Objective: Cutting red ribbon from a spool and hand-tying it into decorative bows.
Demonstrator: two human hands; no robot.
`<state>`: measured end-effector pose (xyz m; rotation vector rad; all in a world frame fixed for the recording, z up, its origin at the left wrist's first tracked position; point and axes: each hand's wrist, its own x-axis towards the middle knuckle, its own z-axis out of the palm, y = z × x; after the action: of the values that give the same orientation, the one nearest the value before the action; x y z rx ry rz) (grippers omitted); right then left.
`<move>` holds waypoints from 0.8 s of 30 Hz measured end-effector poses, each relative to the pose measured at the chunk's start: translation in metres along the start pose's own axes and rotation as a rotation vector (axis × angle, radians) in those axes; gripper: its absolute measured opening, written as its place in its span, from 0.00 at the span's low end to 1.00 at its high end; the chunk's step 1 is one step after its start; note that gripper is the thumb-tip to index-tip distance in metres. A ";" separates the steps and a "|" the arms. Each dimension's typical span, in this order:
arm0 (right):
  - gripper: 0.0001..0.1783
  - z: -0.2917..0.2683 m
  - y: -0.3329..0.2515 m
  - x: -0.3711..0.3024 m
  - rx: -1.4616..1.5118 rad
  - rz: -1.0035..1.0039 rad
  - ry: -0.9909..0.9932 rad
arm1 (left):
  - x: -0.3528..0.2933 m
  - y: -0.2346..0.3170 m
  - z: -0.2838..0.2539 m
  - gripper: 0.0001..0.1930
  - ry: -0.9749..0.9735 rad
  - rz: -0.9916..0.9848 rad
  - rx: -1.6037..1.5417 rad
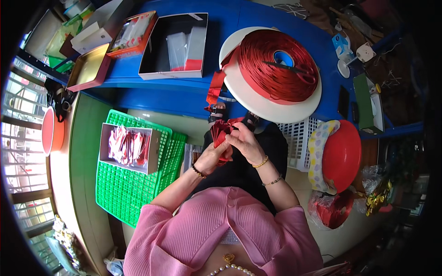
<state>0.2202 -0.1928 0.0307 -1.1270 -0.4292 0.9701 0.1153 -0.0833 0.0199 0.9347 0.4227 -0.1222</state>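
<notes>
A shiny red ribbon, gathered into fan-like pleats, is held above my lap. My left hand is closed round the lower part of it, with some red showing under the fingers. From the other side my right hand pinches the pleats, fingers bent, close against the left. Beyond my hands a large roll of red ribbon with a blue core lies on a round white board. Dark-handled scissors rest on the roll. A loose ribbon strip hangs off the board's left side; whether it joins the held piece I cannot tell.
On the blue table sit a black-lined box with clear packets, an orange tray and a green box. At left, a box of red-and-white pieces tops green crates. At right stands a red basin.
</notes>
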 end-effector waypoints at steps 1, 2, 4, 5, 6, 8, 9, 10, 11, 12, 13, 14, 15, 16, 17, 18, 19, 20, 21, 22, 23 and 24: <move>0.30 0.003 0.000 -0.002 0.048 0.040 -0.026 | -0.004 -0.007 0.002 0.16 -0.018 -0.027 -0.029; 0.24 0.006 0.003 -0.004 0.032 0.031 0.044 | -0.007 -0.014 0.003 0.17 -0.036 -0.053 -0.056; 0.21 0.007 0.011 -0.010 0.010 0.044 0.058 | -0.014 -0.029 0.003 0.18 -0.034 -0.067 -0.098; 0.19 0.007 0.016 -0.014 -0.015 0.047 0.072 | -0.017 -0.034 0.004 0.18 -0.055 -0.089 -0.067; 0.19 0.008 0.020 -0.018 -0.013 0.052 0.073 | -0.020 -0.037 0.005 0.18 -0.076 -0.110 -0.035; 0.12 0.010 0.027 -0.025 0.022 0.052 0.127 | -0.027 -0.038 0.004 0.16 -0.084 -0.131 -0.012; 0.12 0.011 0.029 -0.027 0.024 0.056 0.129 | -0.030 -0.035 0.000 0.14 -0.098 -0.154 0.108; 0.11 0.012 0.031 -0.030 -0.005 0.031 0.151 | -0.032 -0.032 -0.002 0.12 -0.113 -0.176 0.227; 0.10 0.013 0.033 -0.033 -0.033 0.007 0.173 | -0.035 -0.027 0.002 0.10 -0.048 -0.071 0.164; 0.10 0.014 0.034 -0.036 -0.032 0.013 0.175 | -0.035 -0.023 0.001 0.11 -0.053 -0.033 0.114; 0.10 0.014 0.034 -0.038 -0.142 0.009 0.190 | -0.035 -0.021 -0.002 0.12 -0.058 0.005 0.064; 0.09 0.014 0.035 -0.038 -0.251 0.005 0.200 | -0.034 -0.023 -0.003 0.13 -0.036 0.036 0.047; 0.09 0.015 0.037 -0.038 -0.251 0.011 0.196 | -0.034 -0.029 -0.003 0.13 -0.030 0.034 0.042; 0.10 0.016 0.040 -0.037 -0.614 -0.220 0.220 | -0.034 -0.035 -0.003 0.13 -0.010 0.039 -0.008; 0.12 0.018 0.042 -0.037 -0.973 -0.459 0.237 | -0.034 -0.039 -0.004 0.13 0.009 0.046 -0.056; 0.13 0.020 0.045 -0.038 -1.005 -0.479 0.227 | -0.035 -0.043 -0.005 0.13 0.001 0.021 -0.051; 0.14 0.021 0.044 -0.040 -1.002 -0.438 0.160 | -0.037 -0.046 -0.006 0.13 0.007 0.021 -0.055; 0.14 0.022 0.043 -0.042 -1.000 -0.395 0.095 | -0.040 -0.049 -0.006 0.13 0.028 0.005 -0.053; 0.16 0.020 0.047 -0.044 -1.021 -0.357 0.064 | -0.042 -0.051 -0.005 0.13 0.049 -0.011 -0.050; 0.16 0.020 0.047 -0.046 -1.022 -0.353 0.058 | -0.044 -0.053 -0.004 0.13 0.054 -0.011 -0.055; 0.18 0.021 0.044 -0.049 -1.062 -0.419 0.119 | -0.045 -0.051 -0.003 0.12 0.101 -0.046 -0.098; 0.20 0.021 0.042 -0.051 -1.101 -0.487 0.181 | -0.046 -0.049 -0.002 0.12 0.148 -0.081 -0.141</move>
<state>0.1593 -0.2184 0.0104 -1.9381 -1.0961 0.1302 0.0589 -0.1143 0.0001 0.7906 0.5988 -0.0961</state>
